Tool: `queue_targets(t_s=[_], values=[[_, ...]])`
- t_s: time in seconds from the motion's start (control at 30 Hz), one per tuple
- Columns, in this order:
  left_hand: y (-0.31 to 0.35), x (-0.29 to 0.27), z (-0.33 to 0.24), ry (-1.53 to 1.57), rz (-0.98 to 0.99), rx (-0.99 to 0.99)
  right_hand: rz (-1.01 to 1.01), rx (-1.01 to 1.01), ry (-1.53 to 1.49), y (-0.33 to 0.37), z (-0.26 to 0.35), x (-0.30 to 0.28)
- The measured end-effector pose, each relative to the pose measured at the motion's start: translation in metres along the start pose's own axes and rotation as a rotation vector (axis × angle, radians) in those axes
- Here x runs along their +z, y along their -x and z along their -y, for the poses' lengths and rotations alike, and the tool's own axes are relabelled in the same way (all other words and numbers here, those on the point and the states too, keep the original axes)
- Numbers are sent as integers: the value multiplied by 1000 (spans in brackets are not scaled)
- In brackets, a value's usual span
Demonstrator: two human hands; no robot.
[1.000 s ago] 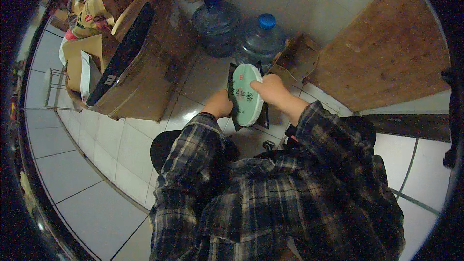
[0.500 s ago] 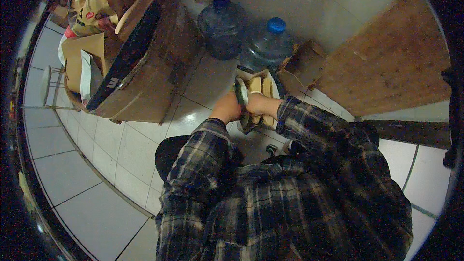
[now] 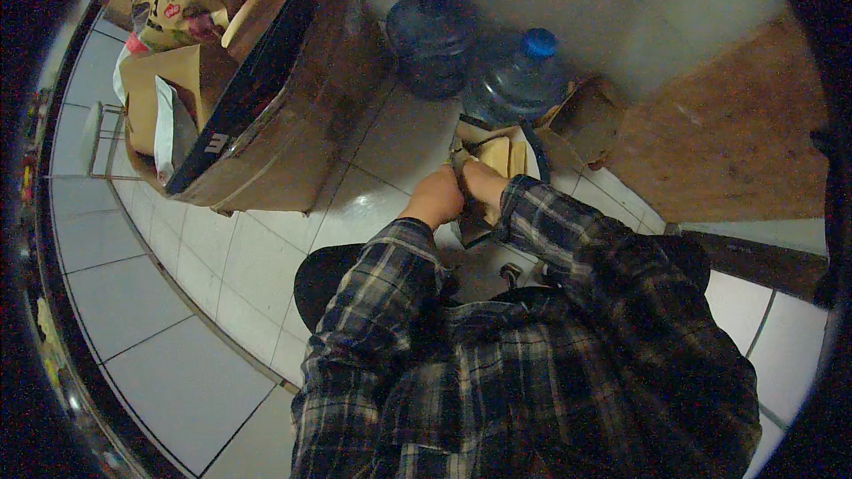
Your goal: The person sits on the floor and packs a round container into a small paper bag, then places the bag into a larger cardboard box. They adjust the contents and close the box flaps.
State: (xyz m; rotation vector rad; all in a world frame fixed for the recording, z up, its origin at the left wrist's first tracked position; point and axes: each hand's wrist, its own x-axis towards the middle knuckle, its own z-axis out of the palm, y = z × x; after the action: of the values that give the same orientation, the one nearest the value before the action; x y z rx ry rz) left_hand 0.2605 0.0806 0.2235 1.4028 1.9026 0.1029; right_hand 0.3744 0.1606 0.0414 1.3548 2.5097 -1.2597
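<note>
Between my forearms and the water jugs stands a small open box (image 3: 472,130), tan inside with dark edges. Several flat yellowish-tan pieces (image 3: 502,156) stand in it; their kind I cannot make out. My left hand (image 3: 437,196) is closed against the left side of the box, its fingers curled at the edge. My right hand (image 3: 482,184) reaches in over the box beside the tan pieces, close to my left hand. The right fingertips are hidden, so their grip cannot be seen. Plaid sleeves cover both forearms.
A large cardboard box (image 3: 284,151) filled with bags and cardboard stands on the left. Two water jugs, one dark blue (image 3: 432,44) and one with a blue cap (image 3: 519,80), stand at the back. A small carton (image 3: 586,124) and a wooden board (image 3: 728,133) are on the right.
The view has shifted, so the surroundings sit a little further right. The pale packet beside my right hand no longer shows. Both hands stay together at the box.
</note>
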Motion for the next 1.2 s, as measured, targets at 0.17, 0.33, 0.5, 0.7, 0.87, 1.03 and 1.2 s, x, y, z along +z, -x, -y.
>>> queue_targets(t_s=[0.17,0.33,0.5,0.7,0.87,1.03,1.2], values=[[-6,-1,12,-16,-30,70,-123,-63,252,24,54,-35],[-5,-2,13,-12,26,36,-56,30,187,57,89,-82],[-1,-9,10,-15,-15,111,34,28,110,99,109,-150],[31,-50,-21,88,-174,-10,-174,-25,25,190,134,-217],[64,-67,-45,1597,265,131,-317,-307,462,247,142,-215],[67,-60,-42,1660,276,-85,-575,-672,583,257,130,-198],[70,-59,-40,1552,201,174,-404,-463,189,268,127,-207]])
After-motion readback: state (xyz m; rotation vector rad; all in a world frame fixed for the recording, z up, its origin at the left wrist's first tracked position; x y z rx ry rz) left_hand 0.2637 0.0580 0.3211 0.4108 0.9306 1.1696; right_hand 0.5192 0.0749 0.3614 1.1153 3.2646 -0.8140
